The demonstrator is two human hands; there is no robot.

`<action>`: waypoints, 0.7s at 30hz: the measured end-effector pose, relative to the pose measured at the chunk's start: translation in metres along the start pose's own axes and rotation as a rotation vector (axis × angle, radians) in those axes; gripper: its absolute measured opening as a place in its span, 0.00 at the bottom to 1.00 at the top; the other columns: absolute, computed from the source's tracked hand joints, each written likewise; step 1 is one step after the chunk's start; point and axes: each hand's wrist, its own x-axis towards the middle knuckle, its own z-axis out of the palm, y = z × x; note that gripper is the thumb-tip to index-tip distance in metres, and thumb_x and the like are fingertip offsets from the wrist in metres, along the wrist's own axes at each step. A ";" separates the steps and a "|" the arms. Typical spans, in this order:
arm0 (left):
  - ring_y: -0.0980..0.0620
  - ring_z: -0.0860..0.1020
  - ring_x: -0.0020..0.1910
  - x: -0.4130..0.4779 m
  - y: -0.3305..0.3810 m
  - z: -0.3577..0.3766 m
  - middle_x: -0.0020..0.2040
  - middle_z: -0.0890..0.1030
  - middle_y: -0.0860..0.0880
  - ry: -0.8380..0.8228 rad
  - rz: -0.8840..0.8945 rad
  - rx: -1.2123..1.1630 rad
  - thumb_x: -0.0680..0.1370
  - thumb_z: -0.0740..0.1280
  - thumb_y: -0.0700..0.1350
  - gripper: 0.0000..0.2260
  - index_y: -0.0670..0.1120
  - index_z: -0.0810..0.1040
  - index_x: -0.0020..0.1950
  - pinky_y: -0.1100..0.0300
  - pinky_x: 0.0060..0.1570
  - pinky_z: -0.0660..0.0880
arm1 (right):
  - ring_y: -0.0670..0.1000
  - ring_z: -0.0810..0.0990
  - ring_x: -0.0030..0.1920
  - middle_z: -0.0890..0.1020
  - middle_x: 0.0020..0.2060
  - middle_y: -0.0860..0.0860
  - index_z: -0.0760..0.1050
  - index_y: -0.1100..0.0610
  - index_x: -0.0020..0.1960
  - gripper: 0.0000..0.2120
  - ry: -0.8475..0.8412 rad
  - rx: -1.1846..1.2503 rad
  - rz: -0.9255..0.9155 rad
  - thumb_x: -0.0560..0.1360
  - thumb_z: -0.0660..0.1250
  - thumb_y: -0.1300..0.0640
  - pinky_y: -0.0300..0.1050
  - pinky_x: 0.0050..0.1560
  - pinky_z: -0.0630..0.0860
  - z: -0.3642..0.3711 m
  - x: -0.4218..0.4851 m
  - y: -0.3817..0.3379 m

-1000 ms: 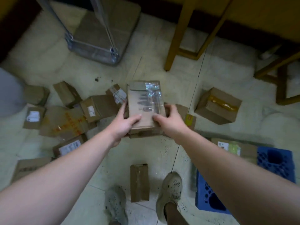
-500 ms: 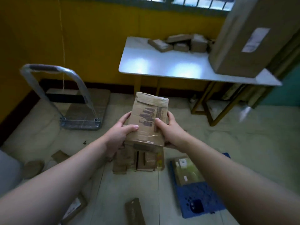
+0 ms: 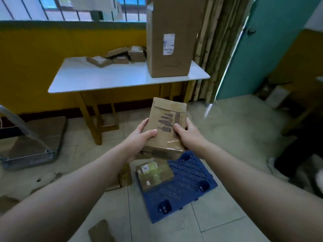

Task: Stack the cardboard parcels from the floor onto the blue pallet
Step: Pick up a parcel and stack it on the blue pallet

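- Grip: both hands closed on one cardboard parcel [image 3: 166, 130], held mid-frame in the air. L hand [image 3: 139, 138] on its left edge w/ thumb across top face; R hand [image 3: 187, 133] on right edge, thumb also on top.
- Held parcel: taped, dark printed marks on top face, tilted, far end up. A 2nd box seems to sit under it in the same hold; can't tell for sure.
- Blue pallet [image 3: 183, 186] on floor, lower centre-right, directly below the held parcel.
- One parcel w/ green label [image 3: 154, 173] lies on pallet's upper-left corner.
- Floor parcels: one [image 3: 125, 175] just left of pallet; another [image 3: 101, 231] at bottom edge, centre-left.
- Desk [image 3: 111, 77], white top, upper centre: tall carton [image 3: 169, 35] on its right end, small boxes [image 3: 118, 56] piled at back.
- Hand trolley [image 3: 31, 145] at left edge.
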 end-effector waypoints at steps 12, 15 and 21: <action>0.46 0.79 0.52 0.111 -0.008 0.075 0.54 0.76 0.50 -0.040 -0.135 0.115 0.77 0.64 0.54 0.25 0.66 0.58 0.71 0.46 0.45 0.80 | 0.52 0.77 0.58 0.73 0.65 0.48 0.52 0.42 0.75 0.31 -0.053 -0.045 0.116 0.78 0.65 0.52 0.54 0.54 0.79 -0.078 0.086 0.063; 0.47 0.79 0.52 0.152 -0.012 0.078 0.54 0.77 0.51 0.003 -0.152 0.118 0.76 0.67 0.49 0.27 0.61 0.61 0.72 0.45 0.47 0.80 | 0.53 0.73 0.64 0.70 0.69 0.49 0.49 0.44 0.77 0.34 -0.050 -0.074 0.118 0.79 0.64 0.54 0.57 0.65 0.71 -0.082 0.125 0.077; 0.54 0.77 0.50 0.220 -0.040 0.085 0.58 0.76 0.52 0.042 -0.233 0.271 0.76 0.66 0.46 0.28 0.58 0.60 0.74 0.57 0.42 0.78 | 0.52 0.70 0.66 0.70 0.67 0.48 0.47 0.43 0.77 0.33 -0.136 -0.198 0.147 0.80 0.62 0.55 0.51 0.63 0.69 -0.084 0.193 0.124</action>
